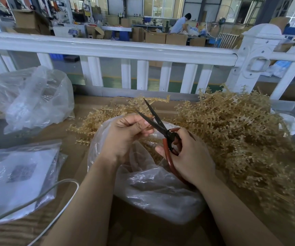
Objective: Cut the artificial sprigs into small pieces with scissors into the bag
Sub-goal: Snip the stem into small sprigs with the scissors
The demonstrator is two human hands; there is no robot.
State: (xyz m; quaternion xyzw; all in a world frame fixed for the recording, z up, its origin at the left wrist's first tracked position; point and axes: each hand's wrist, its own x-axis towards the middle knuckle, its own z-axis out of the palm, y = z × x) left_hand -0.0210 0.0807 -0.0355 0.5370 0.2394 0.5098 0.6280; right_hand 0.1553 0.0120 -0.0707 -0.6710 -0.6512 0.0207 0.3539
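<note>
I see the big tan heap of stiff, light plastic sprigs (pixel 232 125) far right, the clear plastic bag (pixel 153 183) beneath my hands. Left hand (pixel 125 135) pinches one springy stem; right hand (pixel 187 157) grips red-handled scissors (pixel 162 132), blades parted.

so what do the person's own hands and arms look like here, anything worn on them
Nothing is worn. The left hand and the right hand are both bare, with no gloves and no rings visible. No watch or band shows at either wrist. Both forearms are bare all the way to the bottom edge of the head view, so no sleeves can be seen. The fingernails that show are short and unpainted.
</note>
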